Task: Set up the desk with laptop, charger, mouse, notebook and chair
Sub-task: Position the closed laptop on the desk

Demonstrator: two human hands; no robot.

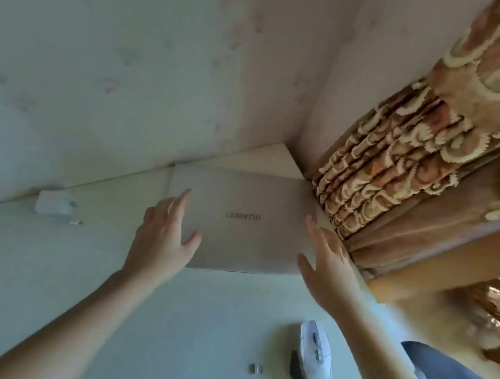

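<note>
Mouse (313,362) near; laptop (243,221) between spread fingers (185,199)

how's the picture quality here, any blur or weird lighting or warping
Head view: wide-angle warping tilts the desk and bends the wall line; a greenish cast covers the wall and desk, while warm, bright light comes from the curtain side; the lower right corner is smeared with motion blur; the laptop, both hands and the mouse are soft but readable, with a faint shadow beside the mouse.

Closed laptop (244,221) flat on desk (95,262). Left hand (164,234) and right hand (328,266) spread-fingered at its sides. Mouse (313,361), charger (54,203) nearby.
</note>
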